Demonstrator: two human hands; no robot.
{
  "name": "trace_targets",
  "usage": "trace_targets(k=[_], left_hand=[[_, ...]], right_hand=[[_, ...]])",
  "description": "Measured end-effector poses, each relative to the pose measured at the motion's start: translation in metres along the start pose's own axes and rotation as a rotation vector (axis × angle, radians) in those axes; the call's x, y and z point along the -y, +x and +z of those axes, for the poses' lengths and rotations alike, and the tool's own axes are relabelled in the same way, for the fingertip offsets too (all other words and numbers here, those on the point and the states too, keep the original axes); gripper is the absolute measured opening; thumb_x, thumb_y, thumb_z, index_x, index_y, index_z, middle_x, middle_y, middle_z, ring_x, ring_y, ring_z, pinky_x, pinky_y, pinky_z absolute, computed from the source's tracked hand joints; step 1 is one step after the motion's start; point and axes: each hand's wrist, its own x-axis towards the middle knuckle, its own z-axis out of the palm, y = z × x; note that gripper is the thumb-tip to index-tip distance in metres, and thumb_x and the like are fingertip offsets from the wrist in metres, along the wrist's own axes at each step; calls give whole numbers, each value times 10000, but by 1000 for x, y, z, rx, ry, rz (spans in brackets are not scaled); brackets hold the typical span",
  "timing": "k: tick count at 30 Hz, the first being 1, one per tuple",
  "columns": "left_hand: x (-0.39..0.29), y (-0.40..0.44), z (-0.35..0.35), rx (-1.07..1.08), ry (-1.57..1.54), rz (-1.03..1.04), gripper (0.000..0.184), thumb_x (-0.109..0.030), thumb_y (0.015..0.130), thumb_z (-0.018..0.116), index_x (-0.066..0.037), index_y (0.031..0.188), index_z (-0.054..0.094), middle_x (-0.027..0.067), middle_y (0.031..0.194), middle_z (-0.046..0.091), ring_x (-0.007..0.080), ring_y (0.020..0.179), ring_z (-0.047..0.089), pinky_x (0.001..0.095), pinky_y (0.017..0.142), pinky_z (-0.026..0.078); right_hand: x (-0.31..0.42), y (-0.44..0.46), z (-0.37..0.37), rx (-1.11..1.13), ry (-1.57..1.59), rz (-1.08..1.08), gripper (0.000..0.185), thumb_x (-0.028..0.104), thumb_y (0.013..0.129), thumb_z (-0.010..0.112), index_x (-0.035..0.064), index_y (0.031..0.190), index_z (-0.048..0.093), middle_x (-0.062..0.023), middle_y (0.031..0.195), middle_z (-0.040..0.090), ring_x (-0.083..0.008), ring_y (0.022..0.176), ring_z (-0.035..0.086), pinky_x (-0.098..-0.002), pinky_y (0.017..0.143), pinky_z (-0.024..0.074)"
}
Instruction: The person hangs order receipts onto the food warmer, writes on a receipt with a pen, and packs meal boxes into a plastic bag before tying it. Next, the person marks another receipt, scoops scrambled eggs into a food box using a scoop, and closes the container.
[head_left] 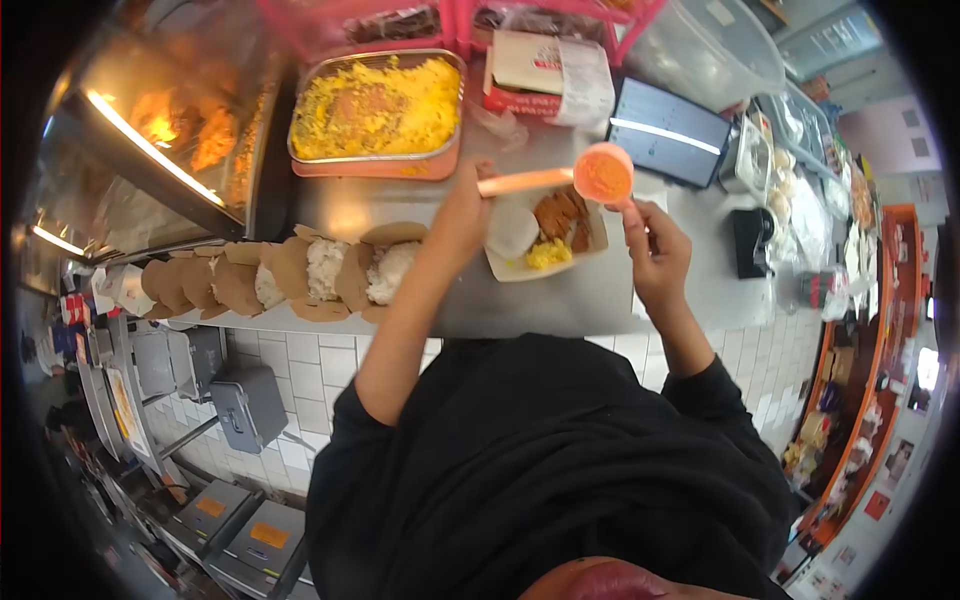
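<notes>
My left hand (463, 215) is closed around the handle end of an orange ladle (530, 181). The ladle's round bowl, with orange stuff in it, hangs above an open cardboard food box (512, 268). At the bowl's lower right edge, my right hand (657, 252) has its fingers curled and a fingertip against the bowl; part of its grip is hidden. Inside the box lie white rice (511, 233), browned pieces of meat (562, 217) and a yellow heap of food (549, 254). The ladle bowl covers part of the box's far side.
Several open boxes of rice (325, 270) line the counter's near edge at left. Behind stands a metal tray of yellow food (380, 108), beside a red-and-white carton (548, 78). A tablet (668, 135) and a black holder (750, 243) are at right. A lit display case (165, 140) stands far left.
</notes>
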Motion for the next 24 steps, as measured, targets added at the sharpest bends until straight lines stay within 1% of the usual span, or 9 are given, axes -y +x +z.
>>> trace_targets(k=[2,4,7,9,12,16,19,21,24], left_hand=[[-13,-11,7,76,57,-210,307,-4,930,431,-20,1235,401,213,1178,541,321,1135,552,369,960,432],[-2,-25,17,18,78,-36,334,14,909,410,-15,1242,399,233,1199,533,349,1161,537,380,994,417],[-2,-38,24,-37,134,51,451,71,843,401,25,1292,421,295,1250,502,435,1204,477,452,1047,376],[1,-43,22,-68,188,124,471,87,838,396,30,1305,410,297,1292,475,434,1244,446,462,1069,360],[9,-44,18,-82,246,212,508,94,842,421,20,1343,387,283,1373,408,427,1316,373,471,1099,329],[-16,-48,-4,19,94,87,557,28,873,478,10,1408,323,259,1413,371,416,1347,336,448,1120,300],[-23,-46,-14,100,-18,32,568,34,864,488,15,1400,299,271,1410,365,408,1346,340,418,1112,303],[-27,-42,-17,114,-39,11,569,33,862,492,16,1398,301,274,1408,368,410,1342,344,420,1111,302],[-20,-40,-17,128,-57,6,575,27,859,501,18,1398,302,281,1403,371,417,1336,347,423,1109,302]], right_hand=[[23,43,11,143,31,-77,180,144,947,570,13,1022,668,-72,849,657,-93,746,592,-253,665,471],[44,88,32,414,11,-147,252,233,981,509,33,1025,656,-80,917,674,-128,810,620,-297,750,491],[51,141,86,622,82,-214,238,222,972,499,31,1001,638,-115,908,669,-234,817,642,-348,755,495],[67,173,109,721,-483,-580,185,168,936,533,23,997,629,-131,948,658,-263,853,625,-357,760,497],[123,244,133,577,-497,-789,178,179,916,527,34,955,623,-165,930,655,-354,876,618,-423,762,494],[194,377,180,185,-643,-960,159,156,883,551,65,982,636,-163,868,673,-356,834,652,-454,721,509],[181,481,229,222,-905,-996,160,139,867,562,65,978,650,-177,910,677,-348,879,660,-446,728,522],[172,498,244,214,-1103,-847,172,163,874,550,68,962,664,-186,923,679,-351,892,664,-446,751,532],[166,499,249,97,-1030,-873,177,161,873,542,62,945,669,-199,952,677,-373,869,667,-456,755,539]])
